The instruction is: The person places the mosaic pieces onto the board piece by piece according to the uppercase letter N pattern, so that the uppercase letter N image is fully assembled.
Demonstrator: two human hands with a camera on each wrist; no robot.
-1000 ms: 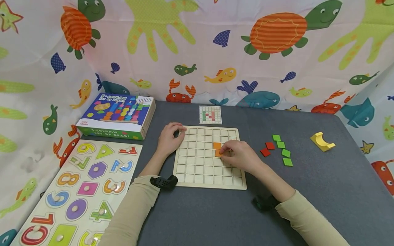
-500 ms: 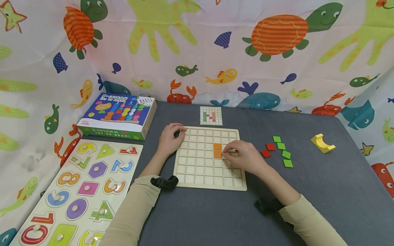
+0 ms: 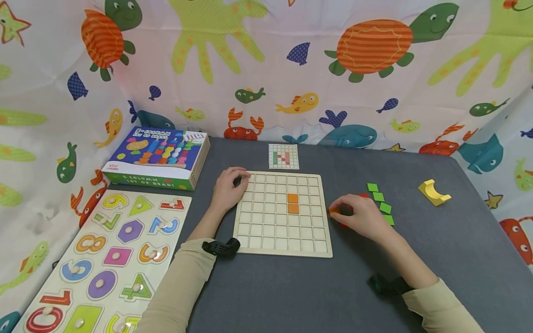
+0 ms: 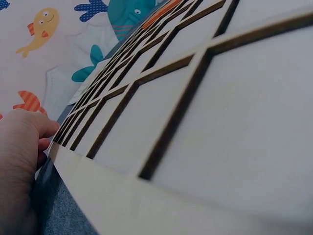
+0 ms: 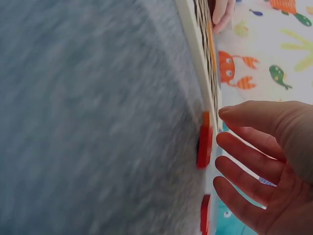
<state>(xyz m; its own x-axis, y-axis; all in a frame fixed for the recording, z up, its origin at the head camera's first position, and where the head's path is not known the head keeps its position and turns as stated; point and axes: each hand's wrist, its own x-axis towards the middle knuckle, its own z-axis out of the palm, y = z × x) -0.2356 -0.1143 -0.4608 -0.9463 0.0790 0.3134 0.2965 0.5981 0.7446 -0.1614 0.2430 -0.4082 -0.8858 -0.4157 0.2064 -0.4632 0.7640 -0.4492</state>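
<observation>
My left hand point(image 3: 228, 189) rests against the upper left corner of a pale wooden grid board point(image 3: 255, 243), its fingertips touching the rim. Two orange square tiles point(image 3: 293, 208) sit one above the other in cells of the board. Just off the board's right edge is my right hand point(image 3: 361, 216), low over the table. In the right wrist view its thumb and fingers point(image 5: 247, 152) are spread apart, near an orange tile point(image 5: 206, 119) and a red tile point(image 5: 204, 147). The right hand partly hides the red tiles in the head view.
Several green tiles point(image 3: 378, 196) lie right of the board, with a yellow arch block point(image 3: 434, 193) farther right. A small pattern card point(image 3: 283, 156) lies behind the board. To the left are a bead-set box point(image 3: 156, 159) and a number-and-shape puzzle board point(image 3: 139, 217).
My right hand has let go of the lower orange tile, now flat in its cell, and has moved right, off the board. The left hand stays put at the corner.
</observation>
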